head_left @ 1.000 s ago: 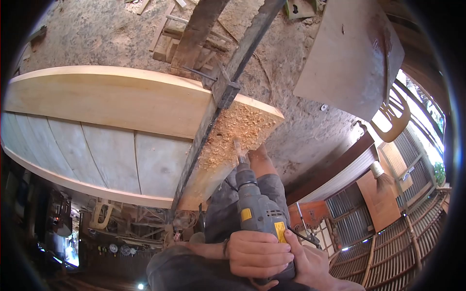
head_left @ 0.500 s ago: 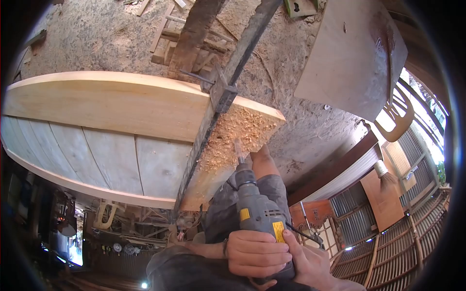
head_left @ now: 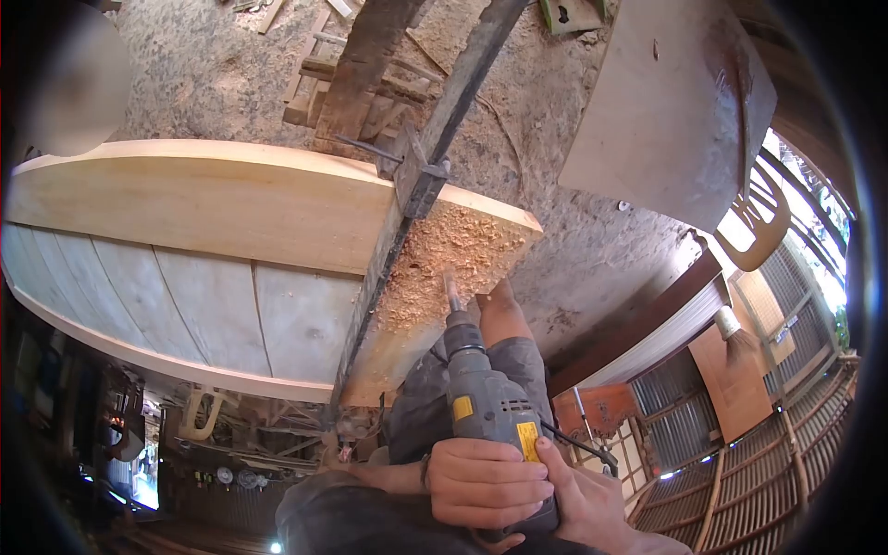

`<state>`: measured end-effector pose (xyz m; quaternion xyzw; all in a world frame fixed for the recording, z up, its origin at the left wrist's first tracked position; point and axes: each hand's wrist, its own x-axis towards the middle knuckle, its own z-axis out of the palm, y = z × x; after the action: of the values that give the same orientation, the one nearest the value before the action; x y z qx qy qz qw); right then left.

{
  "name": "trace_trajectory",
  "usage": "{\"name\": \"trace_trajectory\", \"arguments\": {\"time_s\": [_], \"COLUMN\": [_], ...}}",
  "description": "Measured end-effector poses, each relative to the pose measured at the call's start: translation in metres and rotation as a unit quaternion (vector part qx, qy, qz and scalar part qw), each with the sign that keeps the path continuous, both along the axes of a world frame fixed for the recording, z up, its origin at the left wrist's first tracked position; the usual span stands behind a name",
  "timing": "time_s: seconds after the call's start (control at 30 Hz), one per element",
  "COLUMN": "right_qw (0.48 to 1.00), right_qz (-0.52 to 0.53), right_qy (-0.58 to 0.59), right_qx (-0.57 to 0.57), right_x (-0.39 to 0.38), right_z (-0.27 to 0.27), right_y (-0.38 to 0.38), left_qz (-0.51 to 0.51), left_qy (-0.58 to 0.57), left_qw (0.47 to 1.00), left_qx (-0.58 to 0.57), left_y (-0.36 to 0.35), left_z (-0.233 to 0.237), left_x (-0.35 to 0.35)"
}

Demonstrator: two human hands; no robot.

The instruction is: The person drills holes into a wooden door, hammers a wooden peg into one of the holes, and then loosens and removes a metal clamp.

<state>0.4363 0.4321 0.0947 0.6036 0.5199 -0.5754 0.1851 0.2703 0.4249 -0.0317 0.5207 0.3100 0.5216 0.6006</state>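
A grey power drill [head_left: 490, 402] with yellow labels points away from me toward a wooden panel [head_left: 213, 199]. My left hand [head_left: 488, 488] is wrapped over the rear of the drill's body, fingers closed. Beside it, my right hand [head_left: 587, 504] grips the drill's back end and handle, thumb along the side; its other fingers are mostly hidden. The drill bit [head_left: 451, 291] reaches into the panel's end, where wood shavings [head_left: 462, 245] lie heaped and hide its tip. Across the panel runs a long dark bar clamp [head_left: 393, 240].
Wooden offcuts [head_left: 370, 102] lie on the dusty floor beyond the panel. A large flat board [head_left: 638, 120] stands at the upper right. A brush [head_left: 735, 335] shows at the right. A blurred pale rounded shape [head_left: 79, 88] is at the upper left.
A blurred pale rounded shape has come into view at the upper left. The drill has shifted very slightly; both hands keep their hold on it.
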Motion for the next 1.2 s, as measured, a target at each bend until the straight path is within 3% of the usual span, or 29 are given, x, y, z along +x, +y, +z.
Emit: {"name": "trace_trajectory", "arguments": {"time_s": [0.17, 0.27, 0.37, 0.43, 0.57, 0.7, 0.83, 0.93, 1.2], "right_qw": [1.000, 0.997, 0.986, 0.993, 0.994, 0.993, 0.988, 0.989, 0.971], "right_qz": [-0.003, -0.032, -0.119, -0.062, -0.102, -0.116, -0.128, -0.142, -0.205], "right_qy": [-0.003, -0.003, 0.021, 0.027, 0.022, 0.025, 0.057, 0.032, 0.118], "right_qx": [-0.027, -0.075, -0.119, -0.096, -0.034, -0.005, 0.065, 0.032, 0.043], "right_x": [0.000, -0.002, -0.011, -0.001, -0.009, -0.012, -0.011, -0.016, -0.012], "right_z": [-0.001, -0.011, -0.057, -0.080, -0.066, -0.048, -0.003, 0.021, 0.090], "right_y": [-0.002, -0.017, -0.037, -0.028, -0.032, -0.033, -0.049, -0.053, -0.113], "left_qz": [-0.029, -0.007, -0.025, -0.080, -0.081, -0.040, -0.025, -0.026, -0.046], "left_qy": [-0.018, -0.009, -0.025, 0.012, 0.044, 0.059, 0.049, 0.066, 0.078], "left_qw": [0.999, 1.000, 0.999, 0.997, 0.994, 0.997, 0.998, 0.997, 0.995], "left_qx": [-0.012, 0.026, 0.008, 0.017, -0.063, -0.038, -0.023, -0.014, 0.050], "left_y": [0.019, -0.007, -0.008, 0.003, 0.004, -0.001, -0.004, -0.012, -0.049], "left_z": [-0.004, -0.011, -0.069, -0.083, -0.059, -0.039, 0.011, 0.032, 0.122], "left_x": [-0.004, -0.003, -0.003, -0.011, -0.006, -0.008, -0.005, -0.007, -0.004]}}
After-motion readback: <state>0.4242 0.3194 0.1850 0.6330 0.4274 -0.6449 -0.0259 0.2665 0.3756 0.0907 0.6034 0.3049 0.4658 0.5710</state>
